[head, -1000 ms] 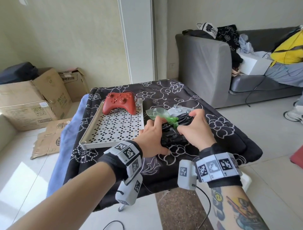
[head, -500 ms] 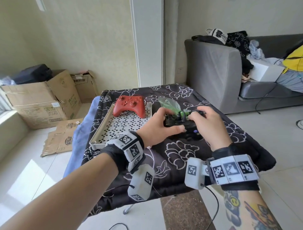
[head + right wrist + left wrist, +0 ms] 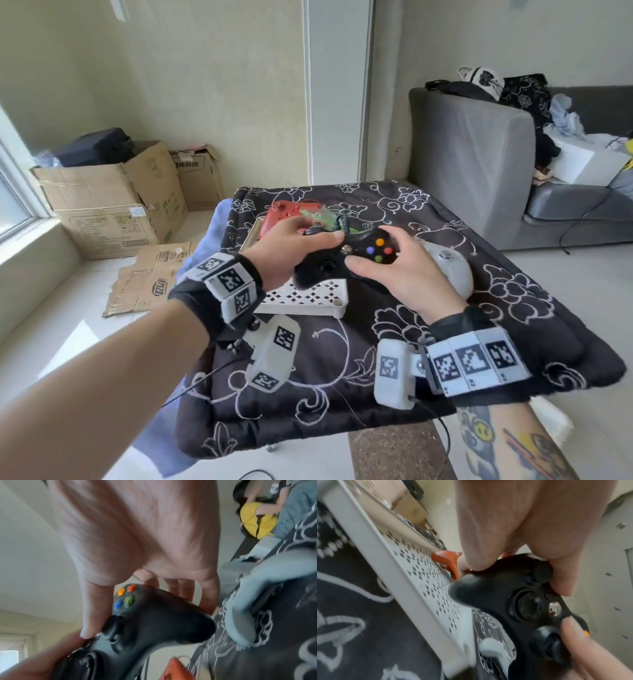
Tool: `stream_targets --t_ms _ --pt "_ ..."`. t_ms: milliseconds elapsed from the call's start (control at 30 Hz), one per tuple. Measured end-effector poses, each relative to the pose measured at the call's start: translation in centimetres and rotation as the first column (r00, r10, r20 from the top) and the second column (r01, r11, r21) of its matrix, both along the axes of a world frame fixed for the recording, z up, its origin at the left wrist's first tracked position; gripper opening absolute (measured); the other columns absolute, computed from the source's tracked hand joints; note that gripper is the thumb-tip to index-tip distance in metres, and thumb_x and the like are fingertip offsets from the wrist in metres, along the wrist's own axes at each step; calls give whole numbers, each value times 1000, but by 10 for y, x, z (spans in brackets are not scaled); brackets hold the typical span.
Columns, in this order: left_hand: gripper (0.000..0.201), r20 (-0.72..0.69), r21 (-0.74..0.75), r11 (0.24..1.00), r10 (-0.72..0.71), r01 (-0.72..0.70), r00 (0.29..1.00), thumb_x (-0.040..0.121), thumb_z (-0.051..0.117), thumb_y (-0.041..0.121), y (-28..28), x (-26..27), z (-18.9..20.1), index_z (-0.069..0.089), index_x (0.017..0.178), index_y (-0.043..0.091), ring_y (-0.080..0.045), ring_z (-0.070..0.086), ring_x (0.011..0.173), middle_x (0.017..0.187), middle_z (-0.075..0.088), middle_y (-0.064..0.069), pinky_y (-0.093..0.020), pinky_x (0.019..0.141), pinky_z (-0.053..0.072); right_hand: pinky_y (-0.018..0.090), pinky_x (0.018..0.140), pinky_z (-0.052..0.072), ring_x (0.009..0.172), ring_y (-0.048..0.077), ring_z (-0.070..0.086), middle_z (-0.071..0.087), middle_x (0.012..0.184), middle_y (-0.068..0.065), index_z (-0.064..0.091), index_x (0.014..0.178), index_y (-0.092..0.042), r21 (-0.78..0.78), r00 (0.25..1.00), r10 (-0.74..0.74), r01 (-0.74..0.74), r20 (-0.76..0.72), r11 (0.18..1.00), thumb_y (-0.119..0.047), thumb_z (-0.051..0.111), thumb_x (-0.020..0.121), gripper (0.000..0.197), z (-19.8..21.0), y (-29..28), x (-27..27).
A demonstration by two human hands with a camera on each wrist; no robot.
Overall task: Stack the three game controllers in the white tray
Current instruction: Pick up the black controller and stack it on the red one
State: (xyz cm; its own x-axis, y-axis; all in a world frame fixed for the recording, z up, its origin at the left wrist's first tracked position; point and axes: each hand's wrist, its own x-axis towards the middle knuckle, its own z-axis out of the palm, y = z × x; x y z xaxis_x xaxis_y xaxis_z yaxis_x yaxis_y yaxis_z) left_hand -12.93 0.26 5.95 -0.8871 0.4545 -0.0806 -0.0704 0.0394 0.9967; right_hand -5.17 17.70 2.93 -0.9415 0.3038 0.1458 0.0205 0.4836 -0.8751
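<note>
Both hands hold a black controller in the air above the near right corner of the white perforated tray. My left hand grips its left side, thumb across the top. My right hand grips its right side, thumb by the coloured buttons. A green plastic bag with the bundled cable hangs at its far edge. The red controller lies at the tray's far end. A white controller lies on the cloth to the right, partly hidden by my right hand.
The table carries a black floral cloth. A grey sofa stands right behind it, with a person in yellow sitting on it. Cardboard boxes and flattened cardboard sit on the floor to the left.
Both hands have lifted the black controller off the cloth and carried it left, over the tray's near right corner. The white controller is left behind on the cloth.
</note>
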Motion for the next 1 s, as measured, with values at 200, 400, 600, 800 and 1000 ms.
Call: stream_targets --t_ms 200,400,600,800,1000 --pt "21 -25 10 997 82 -82 996 79 76 5 -38 -35 -3 66 97 2 -36 69 102 105 71 -21 -50 97 52 30 90 48 108 11 63 66 116 -11 55 123 -29 29 996 81 -82 28 996 -44 88 63 71 -5 -43 -29" --pt "11 -97 -80 994 68 -76 993 81 76 16 -54 -67 -14 70 82 7 -35 71 95 94 75 -20 -46 93 55 21 73 47 90 7 65 68 96 -14 63 101 -31 -20 986 133 -131 100 991 -31 85 73 35 -6 -62 -61" --pt "30 -177 -213 956 164 -200 971 75 80 36 -61 -100 -9 64 64 13 -36 73 93 89 75 -21 -48 89 57 41 90 56 97 20 70 73 108 -1 68 112 -25 -31 965 122 -118 232 992 -57 83 43 77 6 -80 -112" --pt "42 -298 -344 907 140 -243 944 71 74 54 -57 -121 -22 65 62 14 -21 68 71 70 71 -2 -40 86 58 43 95 55 98 21 72 76 106 -1 69 115 -20 -80 964 107 -90 245 993 -49 87 46 77 -6 -77 -138" --pt "70 -255 -347 916 113 -200 960 52 73 67 -55 -144 -44 76 86 6 -30 75 90 89 78 -12 -45 91 57 45 99 52 107 23 67 69 118 3 52 130 -16 -195 955 111 -58 274 979 -30 88 70 71 -17 -71 -138"
